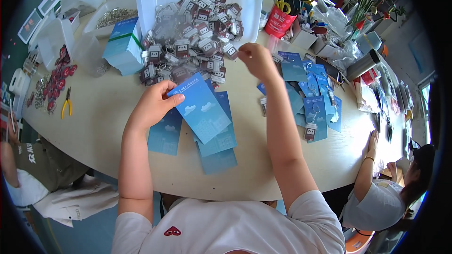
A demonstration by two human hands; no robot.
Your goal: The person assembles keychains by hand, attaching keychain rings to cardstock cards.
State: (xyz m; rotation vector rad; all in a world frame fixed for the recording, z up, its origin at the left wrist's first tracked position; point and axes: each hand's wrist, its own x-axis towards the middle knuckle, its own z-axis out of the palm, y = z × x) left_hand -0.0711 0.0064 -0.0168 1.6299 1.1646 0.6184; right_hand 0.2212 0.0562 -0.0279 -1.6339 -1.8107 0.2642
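White shirt [226, 228] nearest, left grip [151, 104] clamps 1 blue card [201, 109]; whether right grip [258, 61] beside keychains [205, 44] is closed, I cannot tell.

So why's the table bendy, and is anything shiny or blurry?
In the head view, the table has a curved edge, bent by the fisheye lens; its right side shines pale with glare; some keychains toward the tub's left look smeared; the picture's corners are black.

Room ran along the table's [249, 181] near edge, while a white tub [252, 9] and piled keychains [203, 15] barred the far edge.
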